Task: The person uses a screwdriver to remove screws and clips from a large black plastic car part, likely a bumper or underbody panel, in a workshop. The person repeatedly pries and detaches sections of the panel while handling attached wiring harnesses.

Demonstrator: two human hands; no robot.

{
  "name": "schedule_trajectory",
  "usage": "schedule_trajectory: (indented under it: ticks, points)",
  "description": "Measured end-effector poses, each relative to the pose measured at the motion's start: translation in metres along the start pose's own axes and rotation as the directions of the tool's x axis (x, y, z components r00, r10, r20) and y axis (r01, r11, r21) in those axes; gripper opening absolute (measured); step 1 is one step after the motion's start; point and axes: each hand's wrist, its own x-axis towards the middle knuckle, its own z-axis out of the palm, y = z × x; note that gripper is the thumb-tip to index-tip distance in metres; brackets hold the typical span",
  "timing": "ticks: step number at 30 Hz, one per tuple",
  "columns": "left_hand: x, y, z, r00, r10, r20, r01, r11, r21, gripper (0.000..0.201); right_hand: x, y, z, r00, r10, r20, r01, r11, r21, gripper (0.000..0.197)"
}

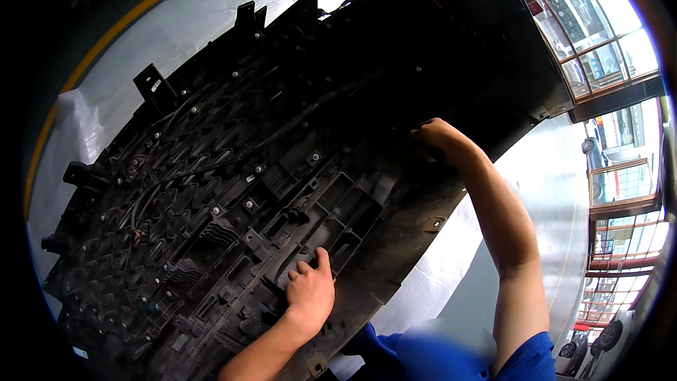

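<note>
A large black plastic car bumper [395, 240] lies with its ribbed inner side toward me and fills most of the view. Over the ribbed compartments near its close edge rests my left hand [310, 293], its index finger stretched out and the others loosely bent, with nothing visible in it. My right hand [435, 134] reaches farther, to the dark right part of the bumper. Its fingers curl down into shadow; whatever they hold or touch there is hidden. A thin dark cable [282, 129] runs along the inner side, among several screw heads and clips.
Brackets [155, 89] stick up along the far left edge. White protective sheeting [169, 33] lies under the bumper, with a yellow floor line [106, 39] beyond. Large windows [592, 14] and parked cars [608, 336] stand at the right.
</note>
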Motion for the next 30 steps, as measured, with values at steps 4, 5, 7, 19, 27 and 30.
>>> schedule_trajectory:
  ticks: [4,5,7,19,27,30]
  points:
    - [-0.003,0.001,0.006,1.0,0.013,-0.017,-0.013,1.0,-0.006,0.079,-0.004,0.013,-0.008,1.0,-0.015,0.005,0.015,1.0,0.0,0.019]
    - [-0.003,0.001,0.006,1.0,0.021,-0.013,-0.021,1.0,-0.011,0.078,-0.01,0.018,-0.005,0.998,-0.067,-0.014,0.066,0.997,-0.048,0.019]
    - [-0.002,0.001,0.005,1.0,0.012,-0.001,-0.012,1.0,-0.021,0.079,-0.019,0.017,0.007,0.981,-0.192,-0.029,0.186,0.971,-0.15,0.02]
    - [0.002,-0.013,-0.004,0.992,0.058,0.116,-0.045,0.993,-0.113,0.082,-0.002,0.074,0.003,0.749,-0.34,-0.568,0.265,0.94,-0.214,0.036]
    - [0.019,-0.028,-0.046,0.945,0.097,0.311,-0.024,0.972,-0.232,0.087,0.099,0.129,-0.012,0.746,-0.079,-0.661,0.293,0.93,0.22,0.064]
    - [0.022,-0.031,-0.046,0.937,0.083,0.34,0.0,0.972,-0.237,0.088,0.099,0.121,-0.013,0.772,0.011,-0.636,0.286,0.887,0.363,0.071]
